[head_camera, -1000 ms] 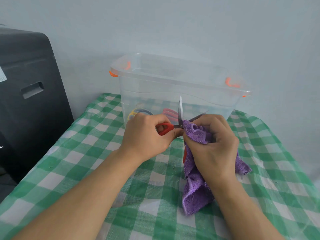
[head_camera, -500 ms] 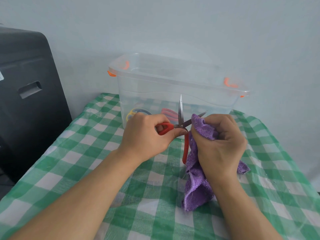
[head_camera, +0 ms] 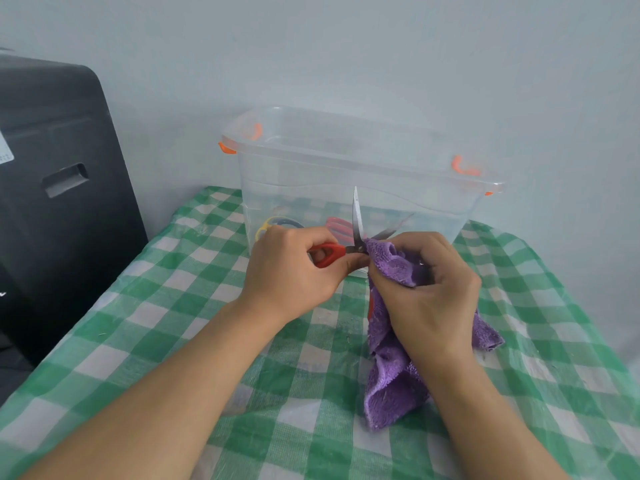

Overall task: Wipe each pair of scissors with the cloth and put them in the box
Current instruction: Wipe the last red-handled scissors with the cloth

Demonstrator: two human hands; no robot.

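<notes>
My left hand [head_camera: 294,271] grips one red handle of a pair of red-handled scissors [head_camera: 356,223] held spread open just in front of the box. One blade points straight up; the other slants right, its base wrapped in the purple cloth [head_camera: 391,375]. My right hand [head_camera: 429,292] grips that cloth around the slanted blade, and the rest of the cloth hangs down to the table. The second red handle hangs down, mostly hidden behind the cloth. Behind the hands stands the clear plastic box [head_camera: 311,174] with orange clips; other scissors with yellow, blue and pink handles [head_camera: 337,226] lie inside.
The table carries a green and white checked cloth [head_camera: 180,313]. A black case [head_camera: 59,202] stands at the left, close to the table edge. A pale wall rises right behind the box.
My right hand with the cloth slid out along the slanted blade and has come back toward the pivot. The left hand and the upright blade stayed in place.
</notes>
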